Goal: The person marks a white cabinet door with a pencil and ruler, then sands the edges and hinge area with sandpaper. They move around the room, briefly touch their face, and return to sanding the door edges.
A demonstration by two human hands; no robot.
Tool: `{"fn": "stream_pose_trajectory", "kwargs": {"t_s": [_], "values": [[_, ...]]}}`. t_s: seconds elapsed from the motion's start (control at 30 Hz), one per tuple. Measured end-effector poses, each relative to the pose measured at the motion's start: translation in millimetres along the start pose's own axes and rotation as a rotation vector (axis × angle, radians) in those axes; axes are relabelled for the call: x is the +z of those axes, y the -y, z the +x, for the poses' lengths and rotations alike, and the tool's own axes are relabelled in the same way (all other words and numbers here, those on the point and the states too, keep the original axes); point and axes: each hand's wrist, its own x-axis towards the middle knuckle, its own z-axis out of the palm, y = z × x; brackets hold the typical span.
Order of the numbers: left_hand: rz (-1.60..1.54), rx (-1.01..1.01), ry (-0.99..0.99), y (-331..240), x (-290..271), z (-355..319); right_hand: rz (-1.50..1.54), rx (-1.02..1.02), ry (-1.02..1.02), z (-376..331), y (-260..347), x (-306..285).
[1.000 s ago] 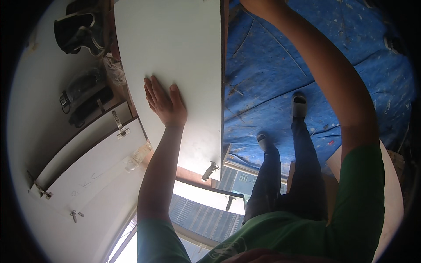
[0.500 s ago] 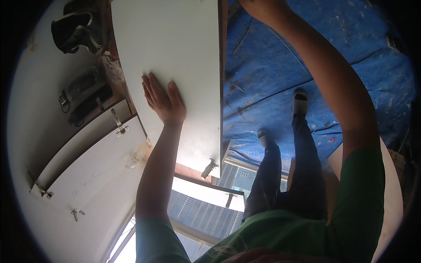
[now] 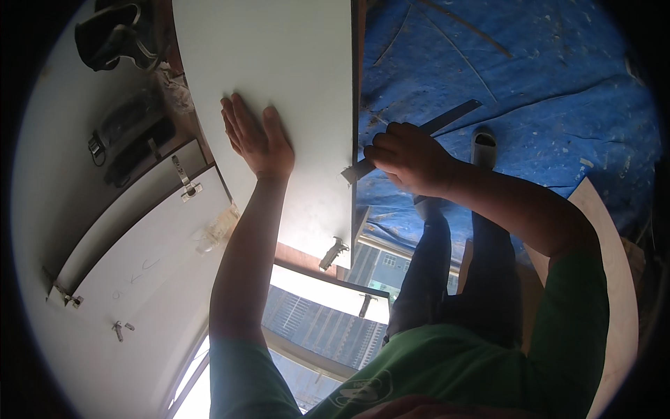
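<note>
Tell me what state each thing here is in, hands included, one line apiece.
Left hand: open, laid on the white panel
Right hand: closed around the dark flat strip
Dark flat strip: held slantwise, one end at the panel's edge
White panel: under the left hand
Metal hinge: mounted near the panel's lower corner
Blue sheet: spread underfoot, creased and flecked

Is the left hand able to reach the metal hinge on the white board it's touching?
Probably yes. The left hand lies flat on that white board, and bare board leads to the hinge, so nothing seems in the way. The dark strip in the right hand is over by the board's edge.
</note>
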Motion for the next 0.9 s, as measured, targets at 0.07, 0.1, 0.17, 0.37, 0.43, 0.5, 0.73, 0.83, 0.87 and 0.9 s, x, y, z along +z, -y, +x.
{"fn": "stream_pose_trajectory", "kwargs": {"t_s": [0.07,0.1,0.17,0.37,0.43,0.5,0.73,0.83,0.87,0.9], "values": [[0.013,-0.010,0.004,0.0,-0.9,-0.3,-0.020,0.040,-0.155,3.9,-10.5,-0.8],[0.013,-0.007,0.001,0.2,-1.3,0.1,-0.030,0.058,-0.233,14.1,-17.9,-9.3],[0.016,-0.007,0.002,2.4,-3.8,-2.9,-0.040,0.138,-0.381,45.5,-47.9,-36.4],[-0.059,-0.081,0.065,-2.9,-1.9,1.1,-0.241,0.296,-0.506,121.9,-113.6,-116.1],[-0.055,-0.084,0.061,-0.9,-2.2,0.5,-0.267,0.310,-0.449,131.7,-109.6,-127.6],[-0.050,-0.066,0.044,-2.1,-0.6,1.6,-0.388,0.217,-0.415,129.6,-114.3,-131.2],[-0.031,-0.044,-0.010,0.3,-0.1,-1.9,-0.368,0.030,0.004,34.0,-23.7,-48.7],[-0.026,-0.079,0.037,-0.1,-0.1,-0.2,-0.206,0.068,0.243,9.7,2.6,-30.8],[-0.017,-0.102,0.059,1.2,-0.6,0.6,-0.230,0.010,0.252,10.1,3.0,-34.1],[-0.021,-0.096,0.053,1.9,-1.7,2.1,-0.209,0.013,0.081,18.9,-5.3,-38.9]]}}
